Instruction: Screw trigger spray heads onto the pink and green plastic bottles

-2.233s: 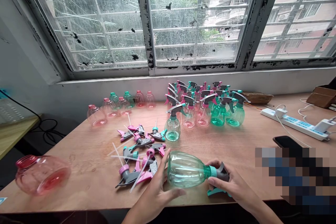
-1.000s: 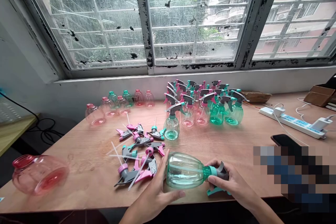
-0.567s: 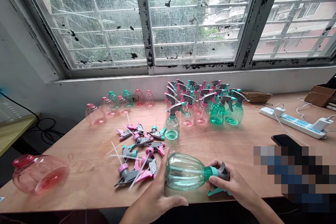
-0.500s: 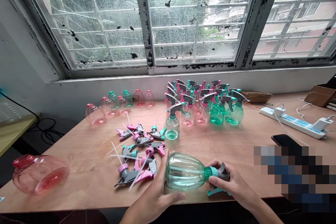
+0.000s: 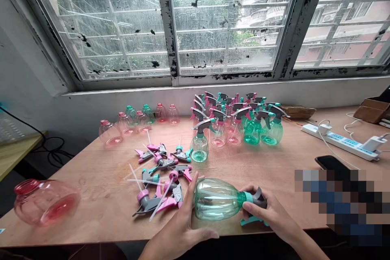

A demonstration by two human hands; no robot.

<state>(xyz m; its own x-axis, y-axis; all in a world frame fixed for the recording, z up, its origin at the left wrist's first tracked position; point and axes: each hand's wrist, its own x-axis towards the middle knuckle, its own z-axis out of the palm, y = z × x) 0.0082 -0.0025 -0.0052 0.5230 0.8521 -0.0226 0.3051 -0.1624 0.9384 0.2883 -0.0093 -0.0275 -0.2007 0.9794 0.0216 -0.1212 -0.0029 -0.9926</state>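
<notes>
A clear green spray bottle [image 5: 216, 200] lies on its side above the table's front edge, its base to the left. Fingers of my right hand [image 5: 263, 207] are closed round its neck, at the teal collar of the grey-and-teal spray head [image 5: 258, 198]. At the base end is my left hand [image 5: 185, 221], thumb and fingers spread wide; whether its palm touches the bottle I cannot tell. Left of that hand lies a pile of loose spray heads [image 5: 166, 189], grey with pink or teal parts and thin white tubes.
Assembled spray bottles [image 5: 234, 126] crowd together near the window wall. Several headless bottles [image 5: 142, 122] stand at the back left, and a large pink one [image 5: 47, 203] lies tilted at the front left. A power strip [image 5: 339, 142] and a phone [image 5: 332, 166] are on the right.
My left thumb has swung away from the bottle, widening the hand. The bottle has shifted very slightly to the right, while my right hand keeps its grip on the neck.
</notes>
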